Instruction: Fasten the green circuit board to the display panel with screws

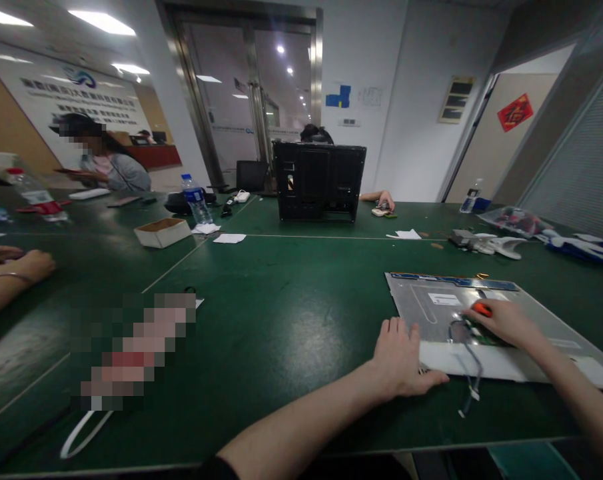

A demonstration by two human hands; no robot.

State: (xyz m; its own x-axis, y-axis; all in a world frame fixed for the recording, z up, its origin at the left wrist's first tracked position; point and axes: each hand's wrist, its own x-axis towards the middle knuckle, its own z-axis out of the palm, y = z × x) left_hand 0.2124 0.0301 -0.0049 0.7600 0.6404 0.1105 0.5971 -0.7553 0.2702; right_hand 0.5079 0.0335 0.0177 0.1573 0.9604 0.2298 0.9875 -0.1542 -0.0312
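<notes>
One metal panel (481, 313) lies on the table (281, 320). The left hand (398, 360) rests flat and released at its edge. The right hand (501, 323) grasps one orange-handled screwdriver (481, 309).

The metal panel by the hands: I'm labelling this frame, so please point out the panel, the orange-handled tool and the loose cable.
metal panel (431, 298), head view, bare grey sheet near its far edge.
orange-handled tool (481, 309), head view, orange handle above the right hand's fingers.
loose cable (474, 360), head view, mid-length over the white strip.
</notes>
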